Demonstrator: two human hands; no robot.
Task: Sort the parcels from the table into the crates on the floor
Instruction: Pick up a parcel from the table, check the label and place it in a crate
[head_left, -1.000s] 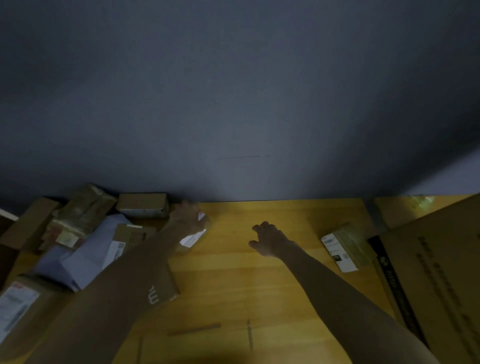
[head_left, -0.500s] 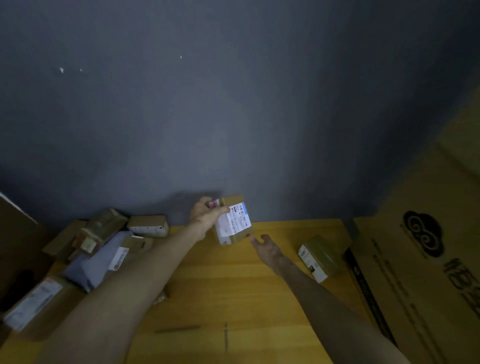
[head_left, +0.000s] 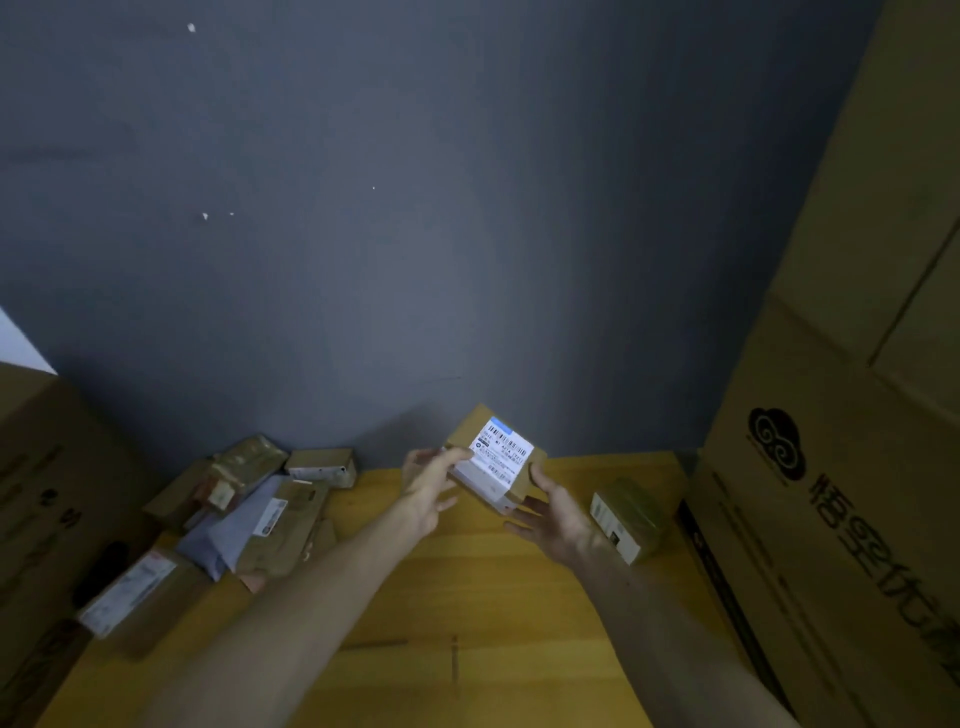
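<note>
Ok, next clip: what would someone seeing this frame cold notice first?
First, the small box with its bright white label, held up above the wooden table between the left hand and the right hand. Next, the heap of parcels piled at the table's far left against the grey wall. Then the big printed carton towering on the right, with a lone taped parcel beside it.
</note>
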